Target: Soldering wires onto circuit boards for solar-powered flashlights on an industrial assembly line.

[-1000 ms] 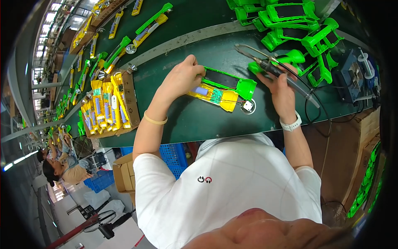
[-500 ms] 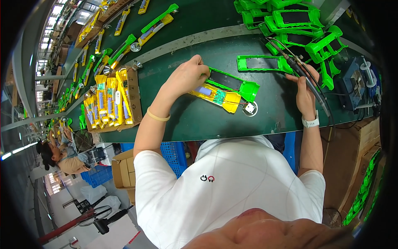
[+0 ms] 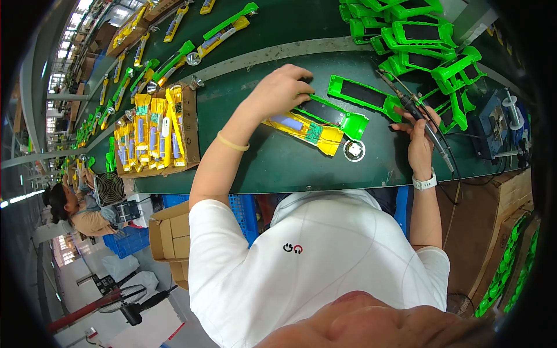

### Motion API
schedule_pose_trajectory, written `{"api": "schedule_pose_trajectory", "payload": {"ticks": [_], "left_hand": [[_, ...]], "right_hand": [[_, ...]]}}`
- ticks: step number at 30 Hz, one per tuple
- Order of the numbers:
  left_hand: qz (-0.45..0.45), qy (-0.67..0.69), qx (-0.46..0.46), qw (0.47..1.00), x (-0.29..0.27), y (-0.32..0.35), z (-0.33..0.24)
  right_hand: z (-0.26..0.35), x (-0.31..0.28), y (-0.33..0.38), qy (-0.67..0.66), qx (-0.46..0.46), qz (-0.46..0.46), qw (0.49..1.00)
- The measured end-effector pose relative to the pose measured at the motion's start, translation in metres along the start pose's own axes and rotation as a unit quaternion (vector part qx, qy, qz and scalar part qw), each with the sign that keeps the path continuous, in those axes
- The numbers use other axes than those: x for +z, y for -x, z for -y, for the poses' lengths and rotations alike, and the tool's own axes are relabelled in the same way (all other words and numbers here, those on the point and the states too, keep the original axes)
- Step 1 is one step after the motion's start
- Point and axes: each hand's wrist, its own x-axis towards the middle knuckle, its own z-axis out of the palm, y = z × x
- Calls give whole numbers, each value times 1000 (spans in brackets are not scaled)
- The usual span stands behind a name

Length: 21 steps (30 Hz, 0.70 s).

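Observation:
My left hand (image 3: 279, 91) is over the far left end of a green plastic housing (image 3: 347, 123). Its index finger and thumb are apart, and its lower fingers are close to the housing's edge. Beside that housing lies a yellow half-shell (image 3: 329, 142) with a purple cylindrical battery (image 3: 288, 121) and a green circuit board (image 3: 314, 133). A round silver lamp reflector (image 3: 354, 151) rests at their right end. My right hand (image 3: 422, 139) is closed around a soldering iron (image 3: 413, 109), with fingertips near the end of a second green housing (image 3: 362, 97).
Several green housings (image 3: 423, 33) are piled at the back right. A blue bench device (image 3: 490, 124) with a spool stands at the right. At the left, a cardboard box (image 3: 190, 127) holds yellow half-shells. More green and yellow parts (image 3: 229, 26) lie behind a grey rail. Another person (image 3: 87, 214) sits far left.
My left hand has shifted away from me and a little right, its fingers spreading. The second green housing has turned, its right end nearer me. My right hand has come slightly nearer with the iron.

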Motion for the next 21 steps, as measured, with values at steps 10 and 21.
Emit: {"api": "schedule_pose_trajectory", "payload": {"ticks": [10,21], "left_hand": [[37,182,28,982,4,64,-18],[1,45,-187,981,-26,-94,172]], "right_hand": [[-10,8,7,-67,35,1,997],[-14,11,3,-64,47,19,997]]}}
